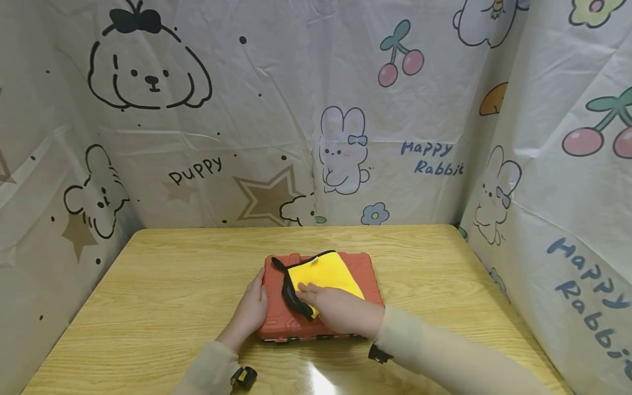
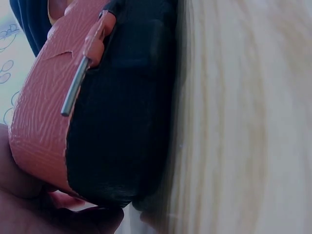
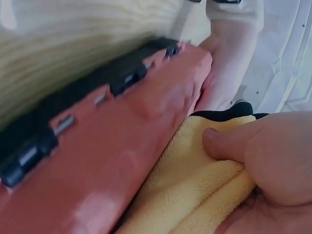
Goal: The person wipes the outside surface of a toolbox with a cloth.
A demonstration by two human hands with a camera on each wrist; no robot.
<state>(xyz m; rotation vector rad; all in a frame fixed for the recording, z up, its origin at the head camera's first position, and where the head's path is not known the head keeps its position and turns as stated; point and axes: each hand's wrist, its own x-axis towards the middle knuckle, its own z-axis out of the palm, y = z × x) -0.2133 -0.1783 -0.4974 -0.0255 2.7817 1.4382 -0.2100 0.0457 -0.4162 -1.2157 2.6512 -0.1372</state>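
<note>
A red plastic case [image 1: 276, 323] with a black lower half lies flat on the table. My left hand [image 1: 253, 307] holds its left end, and in the left wrist view fingers [image 2: 92, 219] bend around the case's rounded corner. Spread over the lid is a yellow cleaning cloth [image 1: 326, 271] with black edging, one side of it folded over. My right hand [image 1: 340, 310] lies on the cloth and holds it against the lid. In the right wrist view the thumb [image 3: 226, 146] presses a fold of the cloth; the other fingers are mostly hidden there.
The light wood table [image 1: 148, 307] extends around the case. Black hinge parts [image 3: 129, 80] and metal pins run along the case's near side. A printed curtain [image 1: 266, 109] encloses the back and both sides. Each wrist carries a small black device [image 1: 244, 377].
</note>
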